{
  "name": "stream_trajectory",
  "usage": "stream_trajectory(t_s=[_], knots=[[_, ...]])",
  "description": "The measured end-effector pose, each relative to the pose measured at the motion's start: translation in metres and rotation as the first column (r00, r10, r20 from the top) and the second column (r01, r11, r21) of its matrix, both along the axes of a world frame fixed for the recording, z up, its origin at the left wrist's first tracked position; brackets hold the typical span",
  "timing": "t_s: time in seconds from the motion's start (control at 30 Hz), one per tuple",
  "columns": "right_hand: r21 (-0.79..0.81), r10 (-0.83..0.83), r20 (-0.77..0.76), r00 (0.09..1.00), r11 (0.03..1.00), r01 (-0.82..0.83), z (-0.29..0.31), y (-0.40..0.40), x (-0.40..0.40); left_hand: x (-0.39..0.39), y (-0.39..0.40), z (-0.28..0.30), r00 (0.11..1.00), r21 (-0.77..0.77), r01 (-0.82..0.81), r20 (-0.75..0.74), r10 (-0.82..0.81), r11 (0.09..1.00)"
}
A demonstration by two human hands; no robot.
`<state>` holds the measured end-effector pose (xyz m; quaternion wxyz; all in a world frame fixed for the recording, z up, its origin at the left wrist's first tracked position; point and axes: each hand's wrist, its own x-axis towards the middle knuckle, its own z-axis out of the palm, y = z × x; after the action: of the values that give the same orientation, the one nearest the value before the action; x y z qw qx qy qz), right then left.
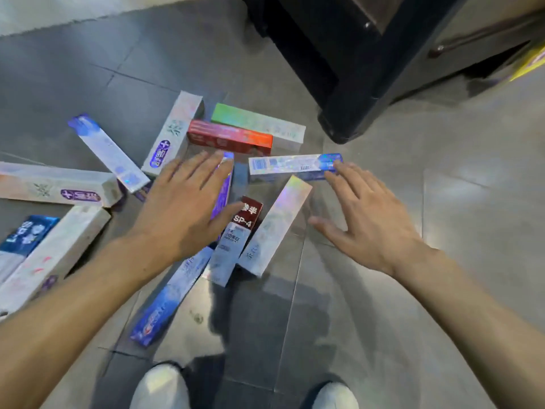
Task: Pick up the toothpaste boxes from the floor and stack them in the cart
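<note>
Several toothpaste boxes lie scattered on the grey tiled floor (368, 320). My left hand (182, 202) hovers open, fingers spread, over a purple box (223, 190) in the middle of the pile. My right hand (365, 219) is open too, its fingertips at the right end of a holographic blue-white box (292, 165). Between the hands lie a red-topped SP-4 box (236, 243) and a silvery white box (274, 228). A red box (230, 137) and a green-ended box (259, 121) lie beyond. A blue box (165, 302) passes under my left forearm.
A dark cart base (348, 113) stands at the upper right, close to the pile. More white and blue boxes (56, 187) lie at the left edge. My two shoes (165, 388) show at the bottom. A pale strip (59, 13) borders the floor at top left.
</note>
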<state>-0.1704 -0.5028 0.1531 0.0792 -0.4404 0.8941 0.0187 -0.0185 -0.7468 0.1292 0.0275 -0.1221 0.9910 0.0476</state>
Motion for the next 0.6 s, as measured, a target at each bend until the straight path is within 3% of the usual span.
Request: stream_trajectory(t_s=[0.17,0.3,0.6], knots=[[-0.058,0.015,0.033,0.999,0.998,-0.013,-0.063,0.001,0.017,0.021,0.003,-0.047,0.998,-0.002,0.005,-0.063,-0.006,1.000],[-0.081,0.015,0.075,0.997,0.997,-0.009,-0.074,0.002,0.032,0.039,0.013,-0.053,0.998,0.035,-0.047,-0.040,0.048,0.998],[-0.050,-0.241,0.230,0.943,0.965,0.258,-0.122,-0.014,0.040,0.044,0.020,-0.083,0.996,0.080,-0.083,0.026,0.081,0.993]])
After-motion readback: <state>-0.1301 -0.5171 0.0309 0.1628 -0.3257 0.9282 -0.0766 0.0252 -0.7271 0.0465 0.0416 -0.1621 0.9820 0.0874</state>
